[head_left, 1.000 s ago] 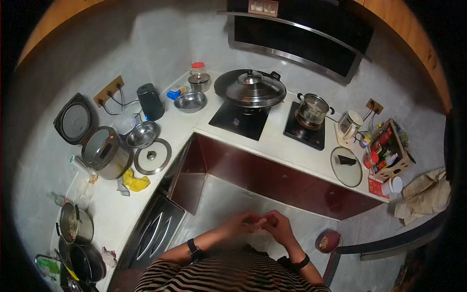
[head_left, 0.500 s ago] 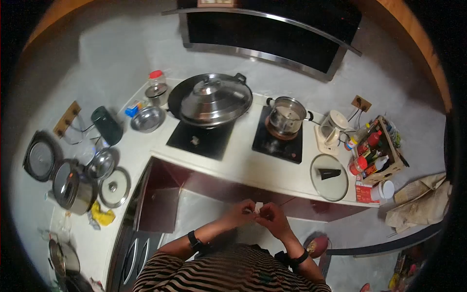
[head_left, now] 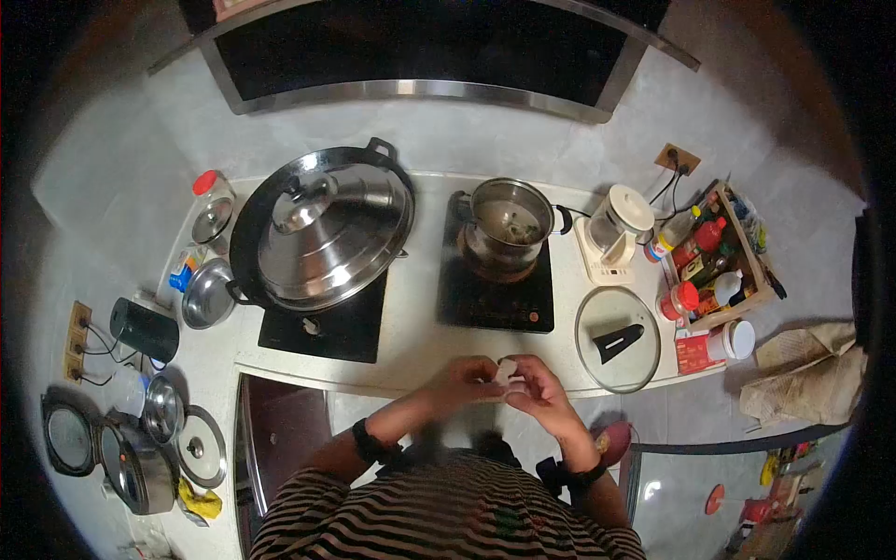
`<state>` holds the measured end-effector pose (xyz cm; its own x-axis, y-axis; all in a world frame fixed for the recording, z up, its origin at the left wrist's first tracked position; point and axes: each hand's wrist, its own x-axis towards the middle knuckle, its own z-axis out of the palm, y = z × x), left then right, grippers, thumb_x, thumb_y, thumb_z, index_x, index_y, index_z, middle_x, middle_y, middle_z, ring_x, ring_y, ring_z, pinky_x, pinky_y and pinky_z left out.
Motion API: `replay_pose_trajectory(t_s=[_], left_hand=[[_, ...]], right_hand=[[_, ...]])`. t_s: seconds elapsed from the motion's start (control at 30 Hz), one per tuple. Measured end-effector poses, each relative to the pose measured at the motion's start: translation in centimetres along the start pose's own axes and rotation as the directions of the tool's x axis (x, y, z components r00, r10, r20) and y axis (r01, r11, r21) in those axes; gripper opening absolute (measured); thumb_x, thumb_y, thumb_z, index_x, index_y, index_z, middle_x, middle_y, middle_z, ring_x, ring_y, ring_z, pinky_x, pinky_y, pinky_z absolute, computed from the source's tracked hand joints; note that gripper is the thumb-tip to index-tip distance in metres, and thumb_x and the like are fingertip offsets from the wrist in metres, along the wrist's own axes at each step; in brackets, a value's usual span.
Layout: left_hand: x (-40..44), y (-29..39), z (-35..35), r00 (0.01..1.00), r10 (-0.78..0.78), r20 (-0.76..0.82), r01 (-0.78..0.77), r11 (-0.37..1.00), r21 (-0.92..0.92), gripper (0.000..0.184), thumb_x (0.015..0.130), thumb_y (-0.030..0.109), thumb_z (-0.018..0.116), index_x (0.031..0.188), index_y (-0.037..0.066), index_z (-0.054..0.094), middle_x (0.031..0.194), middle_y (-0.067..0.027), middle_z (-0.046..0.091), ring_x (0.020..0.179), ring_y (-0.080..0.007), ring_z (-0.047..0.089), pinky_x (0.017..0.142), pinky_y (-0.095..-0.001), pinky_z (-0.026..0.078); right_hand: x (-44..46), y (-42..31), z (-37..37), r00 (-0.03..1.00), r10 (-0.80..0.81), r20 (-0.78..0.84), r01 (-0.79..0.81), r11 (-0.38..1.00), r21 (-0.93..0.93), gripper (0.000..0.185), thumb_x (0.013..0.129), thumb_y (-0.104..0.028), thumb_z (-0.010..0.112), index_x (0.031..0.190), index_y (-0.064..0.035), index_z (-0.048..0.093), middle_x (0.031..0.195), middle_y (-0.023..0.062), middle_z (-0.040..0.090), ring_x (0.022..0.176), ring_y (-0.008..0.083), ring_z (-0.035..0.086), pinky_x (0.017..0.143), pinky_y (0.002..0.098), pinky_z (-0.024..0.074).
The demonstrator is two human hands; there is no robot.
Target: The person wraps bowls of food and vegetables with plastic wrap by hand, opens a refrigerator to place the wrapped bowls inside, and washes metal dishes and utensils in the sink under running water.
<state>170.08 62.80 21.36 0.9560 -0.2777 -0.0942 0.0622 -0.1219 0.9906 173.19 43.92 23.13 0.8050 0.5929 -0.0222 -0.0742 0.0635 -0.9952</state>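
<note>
Steel pot [head_left: 499, 250] holds dark bits [head_left: 515, 225] (blurred); both hands [head_left: 465, 383] [head_left: 541, 393] pinch a white piece [head_left: 505, 371].

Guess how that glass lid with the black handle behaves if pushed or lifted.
The glass lid is probably stiff and fragile: a see-through, thin-rimmed disc. Lying flat, it would likely slide rather than roll. Its raised black handle should make lifting easy.

My left hand [head_left: 471, 381] and right hand [head_left: 546, 399] are partly hiding a pale piece [head_left: 505, 371], too small for identifying; the top edge is cropping the range hood [head_left: 420, 51].
</note>
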Motion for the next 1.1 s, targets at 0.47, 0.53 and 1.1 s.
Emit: replay_pose_trajectory(t_s=[0.47, 0.53, 1.1], left_hand=[[7.1, 2.2, 3.3, 0.983, -0.133, -0.123, -0.033, 0.537, -0.843, 0.016, 0.087, 0.018, 0.056, 0.099, 0.009, 0.05, 0.086, -0.0043, 0.056, 0.077, -0.0123, 0.056, 0.057, -0.0252, 0.048], [7.4, 2.4, 3.9, 0.999, 0.018, -0.028, -0.033, 0.54, -0.841, 0.019, 0.088, 0.017, 0.054, 0.103, 0.007, 0.049, 0.083, -0.0048, 0.058, 0.07, -0.0127, 0.058, 0.052, -0.0229, 0.046], [10.8, 4.1, -7.6, 0.913, -0.111, -0.392, 0.3, 0.834, 0.462, 0.025, 0.076, 0.032, 0.068, 0.071, 0.008, 0.064, 0.065, -0.0034, 0.058, 0.058, -0.0082, 0.052, 0.053, -0.0257, 0.041]], right_hand=[[6.9, 0.3, -11.4, 0.981, -0.182, 0.059, 0.184, 0.814, -0.551, 0.015, 0.071, 0.004, 0.055, 0.082, -0.0011, 0.047, 0.074, 0.0048, 0.049, 0.07, 0.0145, 0.052, 0.064, 0.0272, 0.0436], [7.8, -0.2, -12.6, 0.964, -0.255, 0.079, 0.215, 0.566, -0.796, 0.013, 0.072, 0.005, 0.053, 0.081, -0.0013, 0.046, 0.075, 0.0055, 0.05, 0.071, 0.0171, 0.053, 0.065, 0.0279, 0.044], [18.0, -0.5, -22.2, 0.995, -0.076, 0.058, 0.094, 0.675, -0.732, 0.034, 0.083, -0.033, 0.058, 0.079, 0.0002, 0.053, 0.07, 0.0138, 0.057, 0.065, 0.0254, 0.055, 0.063, 0.036, 0.0436]])
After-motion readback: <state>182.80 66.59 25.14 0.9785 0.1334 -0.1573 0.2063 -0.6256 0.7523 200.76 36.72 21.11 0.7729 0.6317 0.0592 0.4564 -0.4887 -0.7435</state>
